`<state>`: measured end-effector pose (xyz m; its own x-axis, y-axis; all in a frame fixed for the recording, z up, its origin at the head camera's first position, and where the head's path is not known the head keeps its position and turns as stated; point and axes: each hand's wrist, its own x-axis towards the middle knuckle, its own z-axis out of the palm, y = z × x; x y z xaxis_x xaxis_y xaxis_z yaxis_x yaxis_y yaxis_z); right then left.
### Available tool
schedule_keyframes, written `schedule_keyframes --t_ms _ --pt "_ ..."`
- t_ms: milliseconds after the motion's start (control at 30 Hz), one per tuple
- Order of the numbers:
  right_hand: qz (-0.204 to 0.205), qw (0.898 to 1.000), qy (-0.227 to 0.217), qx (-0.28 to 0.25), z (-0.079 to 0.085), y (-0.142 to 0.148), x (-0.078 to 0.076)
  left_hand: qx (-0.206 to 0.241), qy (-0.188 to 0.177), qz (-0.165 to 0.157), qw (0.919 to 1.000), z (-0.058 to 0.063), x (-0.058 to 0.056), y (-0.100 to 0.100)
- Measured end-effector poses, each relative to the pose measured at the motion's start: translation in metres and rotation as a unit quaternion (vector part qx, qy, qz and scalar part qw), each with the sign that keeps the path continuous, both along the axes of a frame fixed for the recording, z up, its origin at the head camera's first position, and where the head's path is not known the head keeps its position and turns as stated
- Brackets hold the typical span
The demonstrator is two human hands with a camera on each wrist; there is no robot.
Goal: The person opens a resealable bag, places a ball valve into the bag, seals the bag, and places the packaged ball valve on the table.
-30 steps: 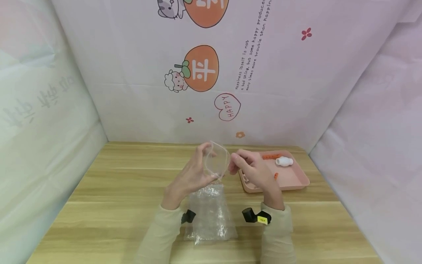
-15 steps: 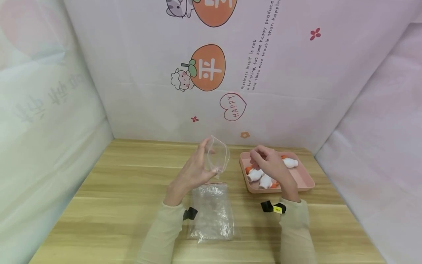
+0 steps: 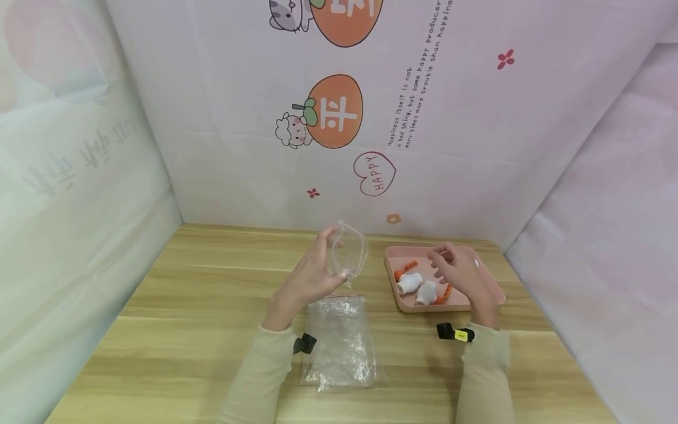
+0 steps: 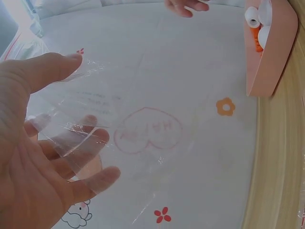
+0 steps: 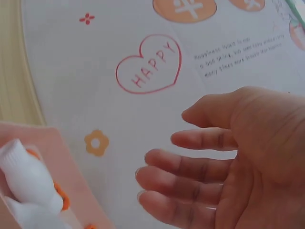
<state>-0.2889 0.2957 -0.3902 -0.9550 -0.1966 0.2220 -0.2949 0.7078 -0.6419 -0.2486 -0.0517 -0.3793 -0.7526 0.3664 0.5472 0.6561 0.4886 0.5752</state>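
Observation:
In the head view my left hand (image 3: 307, 277) holds a clear plastic zip bag (image 3: 351, 250) upright, its mouth spread between thumb and fingers. The left wrist view shows the thin film (image 4: 143, 124) stretching out from the hand. My right hand (image 3: 458, 271), fingers loosely bent and holding nothing, hovers over the pink tray (image 3: 392, 294). Two white bottle-shaped pieces (image 3: 409, 283) lie at the tray's left end, beside orange strips with holes (image 3: 409, 268). Part of another white piece (image 3: 476, 263) shows behind the right hand.
A flat clear plastic bag (image 3: 341, 341) lies on the wooden table (image 3: 185, 330) between the forearms. Behind the table stands a printed cloth wall (image 3: 238, 176), with pale cloth walls on both sides.
My right hand has left the bag's mouth and moved right over the tray, uncovering the white pieces at its left end. The left hand keeps holding the bag.

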Motion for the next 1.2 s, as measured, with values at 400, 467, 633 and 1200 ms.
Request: schedule_keyframes --t_ms 400,467,633,1200 --pt "-0.046 0.997 0.003 0.067 -0.022 0.023 -0.014 0.010 0.003 0.011 0.9999 0.001 0.001 -0.003" --pt "-0.056 0.996 0.010 0.067 -0.027 0.025 -0.016 0.011 0.006 0.011 0.9999 0.001 0.001 -0.003" --pt "-0.103 0.991 -0.035 0.081 -0.041 0.030 -0.020 0.012 0.007 0.011 0.9999 0.002 0.002 -0.002" --pt "-0.158 0.965 -0.165 0.129 -0.071 0.035 -0.025 0.007 -0.006 0.007 0.9999 0.001 0.004 0.002"
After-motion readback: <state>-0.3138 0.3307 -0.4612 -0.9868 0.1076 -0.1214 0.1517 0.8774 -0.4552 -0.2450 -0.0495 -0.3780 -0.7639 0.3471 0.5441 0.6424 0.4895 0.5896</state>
